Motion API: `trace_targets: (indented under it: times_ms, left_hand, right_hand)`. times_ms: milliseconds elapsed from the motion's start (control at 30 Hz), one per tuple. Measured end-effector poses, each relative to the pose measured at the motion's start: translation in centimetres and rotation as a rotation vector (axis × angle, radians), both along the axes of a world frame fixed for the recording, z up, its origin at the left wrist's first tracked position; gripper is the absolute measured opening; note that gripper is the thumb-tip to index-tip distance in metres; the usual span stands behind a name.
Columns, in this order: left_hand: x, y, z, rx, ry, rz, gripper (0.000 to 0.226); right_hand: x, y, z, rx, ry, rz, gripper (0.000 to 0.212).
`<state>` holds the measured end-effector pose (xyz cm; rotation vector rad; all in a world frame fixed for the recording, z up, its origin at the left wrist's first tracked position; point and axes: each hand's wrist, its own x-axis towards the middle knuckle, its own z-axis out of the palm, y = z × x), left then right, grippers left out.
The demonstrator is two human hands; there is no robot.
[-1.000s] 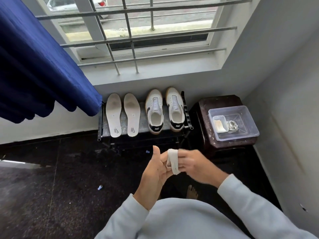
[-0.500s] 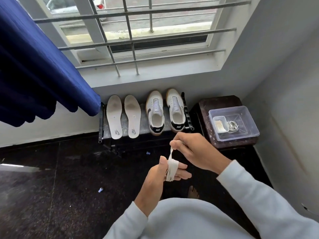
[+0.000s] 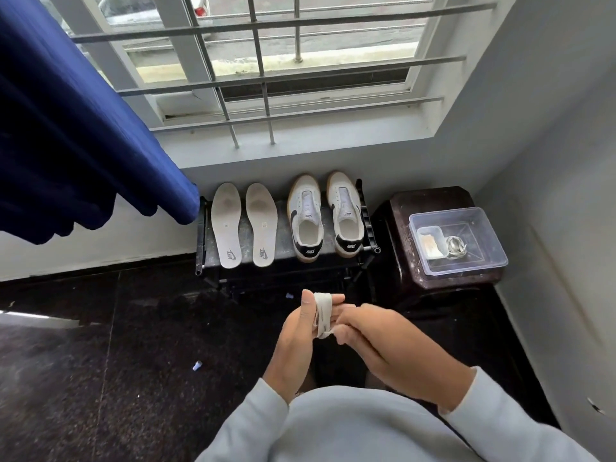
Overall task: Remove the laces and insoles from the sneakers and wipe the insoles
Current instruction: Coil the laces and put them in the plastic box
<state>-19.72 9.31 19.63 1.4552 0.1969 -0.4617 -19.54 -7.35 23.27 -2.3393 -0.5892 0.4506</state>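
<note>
A white lace is wound in loops around the fingers of my left hand. My right hand pinches the lace's lower end against those fingers. On a low dark rack under the window lie two pale insoles side by side. Right of them stand two white sneakers with black heels and no laces. A clear plastic box on a dark stool holds a coiled lace and a folded cloth.
A blue curtain hangs at the left over the rack's end. The dark stool stands in the right corner by the grey wall. The floor is black stone with a small blue scrap on it. A barred window is above.
My right hand came down from pulling the lace upward and now presses its end at my left fingers. The loops sit tighter on my left hand.
</note>
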Motion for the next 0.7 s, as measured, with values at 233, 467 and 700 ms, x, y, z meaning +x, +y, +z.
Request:
trace_targets:
  times_ms: [233, 467, 700]
  left_hand:
    - [-0.1, -0.2, -0.6, 0.001, 0.031, -0.176, 0.071]
    - [0.6, 1.6, -0.8, -0.005, 0.009, -0.249, 0.078]
    - [1.0, 1.7, -1.2, -0.074, 0.063, -0.298, 0.08]
  right_hand:
    - [3.2, -1.3, -0.8, 0.112, -0.069, -0.048, 0.018]
    - [1.8, -0.2, -2.1, 0.374, 0.071, -0.309, 0.012]
    - [0.8, 0.7, -3.0, 0.715, 0.59, -0.332, 0.034]
